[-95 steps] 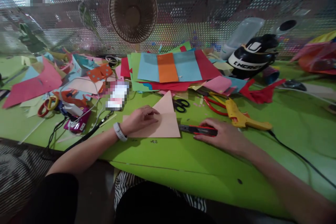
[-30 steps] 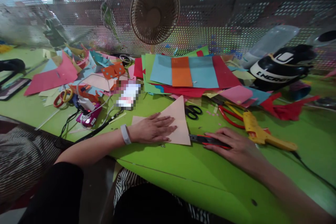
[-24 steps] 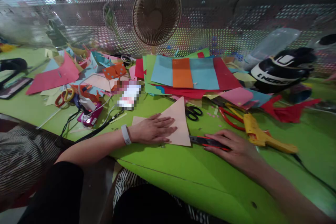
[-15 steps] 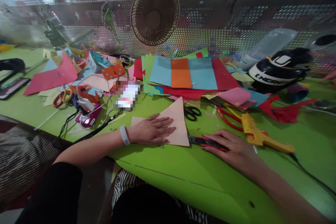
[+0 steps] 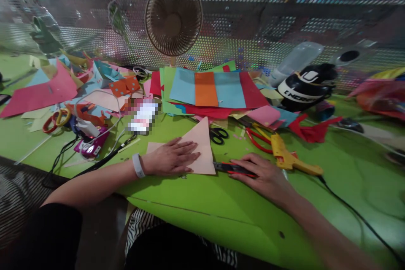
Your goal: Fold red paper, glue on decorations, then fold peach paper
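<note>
My left hand (image 5: 172, 157) lies flat with fingers stretched over a folded pale pink sheet of paper (image 5: 204, 152), pressing it to the green table. The paper has a peak that points away from me. In my right hand (image 5: 257, 175) is a utility knife (image 5: 234, 168) with a black and red handle, lying low over the table. The knife's front end is at the right edge of the paper, near its lower corner; whether the blade is inside the fold I cannot tell. Black-handled scissors (image 5: 219, 135) lie just behind the paper, partly hidden by it.
A yellow glue gun (image 5: 291, 156) and red-handled pliers (image 5: 257, 140) lie right of the paper. Behind is a stack of coloured sheets (image 5: 182, 88) below a fan (image 5: 173, 17). A lit phone (image 5: 144, 117), scissors (image 5: 57, 120) and paper scraps are left; a black bottle (image 5: 306, 86) stands back right.
The whole view has shifted, so things appear further left. My left hand stays flat on the paper, and the knife stays in my right hand at the paper's edge.
</note>
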### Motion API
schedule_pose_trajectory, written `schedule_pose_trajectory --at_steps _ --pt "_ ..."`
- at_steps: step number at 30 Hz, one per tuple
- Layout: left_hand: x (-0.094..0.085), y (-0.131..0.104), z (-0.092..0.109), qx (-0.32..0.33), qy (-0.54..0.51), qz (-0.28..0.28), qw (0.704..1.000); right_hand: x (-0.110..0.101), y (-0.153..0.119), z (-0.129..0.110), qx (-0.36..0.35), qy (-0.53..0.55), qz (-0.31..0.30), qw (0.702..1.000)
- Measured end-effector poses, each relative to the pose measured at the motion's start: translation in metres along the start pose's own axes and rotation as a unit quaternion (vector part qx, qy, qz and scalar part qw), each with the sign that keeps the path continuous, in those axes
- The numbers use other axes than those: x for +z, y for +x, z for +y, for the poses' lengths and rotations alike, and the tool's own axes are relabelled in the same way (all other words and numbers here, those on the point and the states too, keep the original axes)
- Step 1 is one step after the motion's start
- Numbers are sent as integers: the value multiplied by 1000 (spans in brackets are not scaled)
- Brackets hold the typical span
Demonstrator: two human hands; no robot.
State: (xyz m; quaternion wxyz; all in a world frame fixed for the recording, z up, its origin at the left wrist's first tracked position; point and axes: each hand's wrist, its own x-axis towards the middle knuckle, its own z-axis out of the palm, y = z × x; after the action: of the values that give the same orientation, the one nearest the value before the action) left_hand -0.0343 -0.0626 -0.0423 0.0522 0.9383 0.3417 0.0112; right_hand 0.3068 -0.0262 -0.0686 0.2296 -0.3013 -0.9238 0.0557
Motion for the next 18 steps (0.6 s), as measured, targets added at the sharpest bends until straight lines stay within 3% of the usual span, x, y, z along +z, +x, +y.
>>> schedule_pose_trajectory --at_steps 11,18 --pt "4 2 -7 18 13 20 1000 -8 3 -5 15 17 -17 1000" --pt "-3 6 -7 21 -9 6 1000 -15 3 -6 55 33 -36 997"
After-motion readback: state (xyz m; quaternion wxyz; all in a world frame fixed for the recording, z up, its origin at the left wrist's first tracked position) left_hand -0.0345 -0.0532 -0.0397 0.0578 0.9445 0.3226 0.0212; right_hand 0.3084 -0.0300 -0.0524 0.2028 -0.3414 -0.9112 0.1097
